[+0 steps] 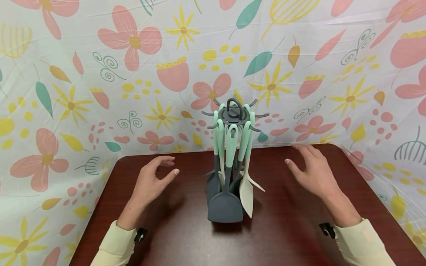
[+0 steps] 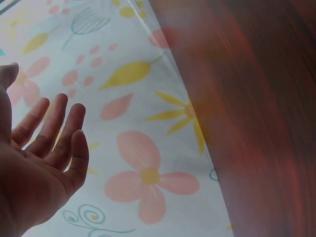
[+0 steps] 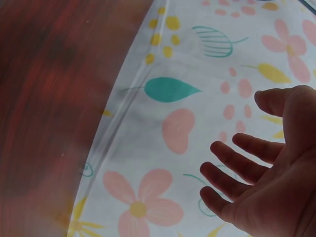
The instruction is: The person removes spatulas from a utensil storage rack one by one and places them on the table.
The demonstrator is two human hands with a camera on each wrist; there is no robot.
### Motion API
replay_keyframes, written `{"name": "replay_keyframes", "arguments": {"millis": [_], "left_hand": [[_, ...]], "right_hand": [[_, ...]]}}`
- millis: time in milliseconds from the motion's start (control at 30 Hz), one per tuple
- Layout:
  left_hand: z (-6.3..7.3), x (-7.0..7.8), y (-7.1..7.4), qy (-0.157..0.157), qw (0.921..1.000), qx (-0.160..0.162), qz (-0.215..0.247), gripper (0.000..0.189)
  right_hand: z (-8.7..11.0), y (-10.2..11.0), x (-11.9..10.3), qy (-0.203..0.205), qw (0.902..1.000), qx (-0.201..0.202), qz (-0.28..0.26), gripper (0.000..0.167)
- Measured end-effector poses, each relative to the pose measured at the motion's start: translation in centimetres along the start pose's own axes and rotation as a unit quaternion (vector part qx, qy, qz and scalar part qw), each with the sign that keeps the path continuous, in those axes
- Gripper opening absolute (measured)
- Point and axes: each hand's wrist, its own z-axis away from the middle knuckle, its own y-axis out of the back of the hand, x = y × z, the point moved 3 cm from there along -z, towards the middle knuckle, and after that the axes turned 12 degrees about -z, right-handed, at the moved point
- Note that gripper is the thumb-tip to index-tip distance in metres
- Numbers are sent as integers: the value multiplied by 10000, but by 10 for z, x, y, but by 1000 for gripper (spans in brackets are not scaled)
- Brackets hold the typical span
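The fingers of a person's left hand [image 1: 153, 183] are curving loosely, thumb spread away, and are holding nothing; that hand is hanging to the left of a utensil stand [image 1: 234, 115], apart from it. The right hand [image 1: 313, 171] is mirroring it on the stand's right, its fingers relaxed and parted, also holding nothing.

Between the hands, the dark grey stand is standing upright, prongs radiating from its round top beneath a looped handle. Kitchen utensils are hanging all round it by mint-green handles. A broad dark grey turner [image 1: 225, 208] is facing me at the stand's front, and a cream utensil [image 1: 246, 195] is hanging to its right.

Beneath the stand, a glossy reddish-brown table [image 1: 273, 236] is reflecting some light. Pale sleeves [image 1: 114, 242] are covering the forearms nearer than the stand. Behind it, a white cloth [image 1: 219, 11] is showing pink, yellow and teal flowers and leaves.
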Motion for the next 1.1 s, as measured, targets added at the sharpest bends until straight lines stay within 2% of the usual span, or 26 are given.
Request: {"name": "replay_keyframes", "arguments": {"millis": [200,567,1100], "left_hand": [[0,9,1,-55,9999,26,156,39],[2,25,4,-287,9988,20,388,37],[-2,49,1,-469,9920,-331,1127,28]], "right_hand": [[-4,-1,-7,185,9998,20,-96,53],[-6,1,-22,123,9995,-95,-267,51],[-6,4,-49,399,9965,4,-732,47]]}}
